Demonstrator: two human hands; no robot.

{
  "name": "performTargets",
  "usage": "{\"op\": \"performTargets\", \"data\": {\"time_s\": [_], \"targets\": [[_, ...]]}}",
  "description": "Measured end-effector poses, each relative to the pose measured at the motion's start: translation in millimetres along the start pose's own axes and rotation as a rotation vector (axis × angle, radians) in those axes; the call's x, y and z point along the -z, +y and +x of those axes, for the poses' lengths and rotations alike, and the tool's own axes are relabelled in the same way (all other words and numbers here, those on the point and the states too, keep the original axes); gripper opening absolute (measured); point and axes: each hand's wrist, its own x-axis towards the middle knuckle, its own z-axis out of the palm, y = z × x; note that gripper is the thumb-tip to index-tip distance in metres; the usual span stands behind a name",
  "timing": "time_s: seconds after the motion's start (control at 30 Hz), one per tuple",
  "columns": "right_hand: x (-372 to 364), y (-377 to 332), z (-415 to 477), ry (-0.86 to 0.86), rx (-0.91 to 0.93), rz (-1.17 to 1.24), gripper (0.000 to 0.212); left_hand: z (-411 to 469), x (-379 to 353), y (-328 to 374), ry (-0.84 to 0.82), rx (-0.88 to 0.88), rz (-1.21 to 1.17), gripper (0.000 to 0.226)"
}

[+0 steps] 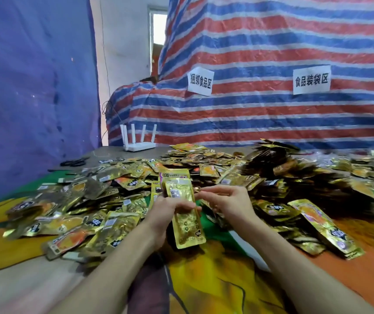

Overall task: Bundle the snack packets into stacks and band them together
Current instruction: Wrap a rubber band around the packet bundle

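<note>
My left hand [166, 211] grips a stack of gold snack packets [181, 200], held upright above the table with its lower end hanging toward me. My right hand [224, 201] hovers just right of the stack, fingers loosely curled, fingertips near the stack's upper right edge; whether it pinches a band is too small to tell. A large heap of loose gold packets [91, 200] covers the table to the left, behind and to the right. A banded-looking bundle [326, 227] lies at the right.
A colourful printed cloth [215, 279] covers the table near me. A white router [139, 143] stands at the back, black scissors [74, 163] at the back left. A striped tarp [272, 75] with paper signs rises behind, a blue sheet [34, 87] to the left.
</note>
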Motion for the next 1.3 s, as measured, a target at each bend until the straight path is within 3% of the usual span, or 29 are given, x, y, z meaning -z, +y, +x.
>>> {"op": "performTargets", "data": {"time_s": [0.13,0.33,0.57,0.7,0.9,1.0,1.07,1.23,1.3], "targets": [[5.3,3.8,2.9,-0.005,0.018,-0.021,0.008,3.2,1.4,-1.1,0.003,0.019,0.026,0.025],[7.8,2.4,0.8,-0.181,-0.123,0.193,0.005,4.4,5.9,0.0,-0.032,0.012,0.029,0.023],[7.9,8.5,1.5,-0.048,-0.157,0.155,0.004,8.2,9.5,-2.3,-0.064,0.108,0.023,0.037],[7.8,12.1,5.1,-0.008,-0.148,0.161,0.006,6.4,12.0,0.7,-0.211,0.16,-0.083,0.039],[7.6,9.6,7.5,-0.086,-0.236,0.278,0.006,0.9,16.6,7.5,-0.502,0.05,-0.363,0.057],[9.4,2.5,6.6,-0.214,-0.356,0.518,0.019,4.2,16.7,9.0,-0.385,-0.046,-0.524,0.037],[12.8,-0.8,5.6,-0.244,-0.319,0.677,0.019,7.4,17.9,8.1,-0.271,-0.012,-0.591,0.032],[21.0,-3.8,3.9,-0.199,-0.199,1.096,0.011,10.1,15.7,4.7,-0.091,0.115,-0.559,0.024],[21.1,-4.3,4.5,-0.163,-0.193,1.144,0.024,11.1,13.4,3.6,-0.054,0.127,-0.54,0.026]]}}
